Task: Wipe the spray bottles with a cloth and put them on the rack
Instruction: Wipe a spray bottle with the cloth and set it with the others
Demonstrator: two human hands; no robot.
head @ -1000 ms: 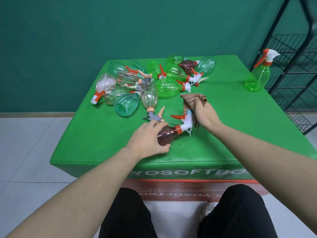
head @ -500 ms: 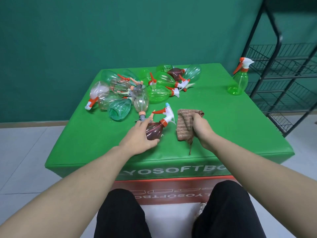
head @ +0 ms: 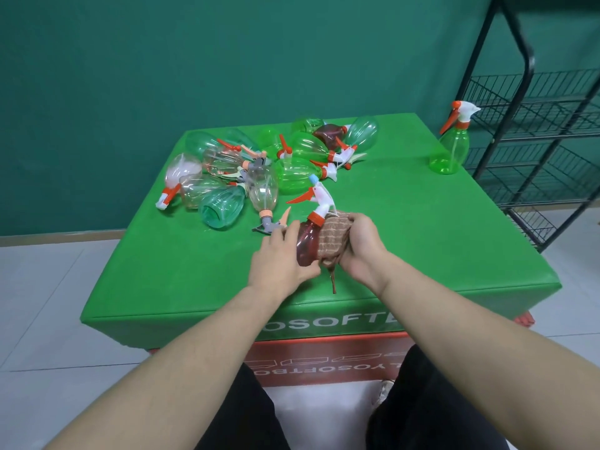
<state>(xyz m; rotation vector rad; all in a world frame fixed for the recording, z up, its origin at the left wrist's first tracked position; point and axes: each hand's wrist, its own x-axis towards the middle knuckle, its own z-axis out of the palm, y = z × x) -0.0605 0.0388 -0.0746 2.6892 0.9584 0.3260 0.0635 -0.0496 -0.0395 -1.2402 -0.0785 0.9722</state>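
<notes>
From the head camera, the left hand (head: 279, 264) grips the base of a brown spray bottle (head: 306, 245) just above the near part of the green table (head: 422, 241), while the right hand (head: 360, 241) clutches a brown cloth (head: 334, 235) pressed around the bottle's side. I'd worry the smooth plastic could twist out of the left hand if the wiping gets brisk, or its trigger could knock the clear bottle (head: 264, 190) lying just beside it in the heap. One green bottle (head: 449, 151) stands near the black rack (head: 535, 131). Half a second ago the cloth was apart from the bottle, which lay on the table; now it wraps it.
</notes>
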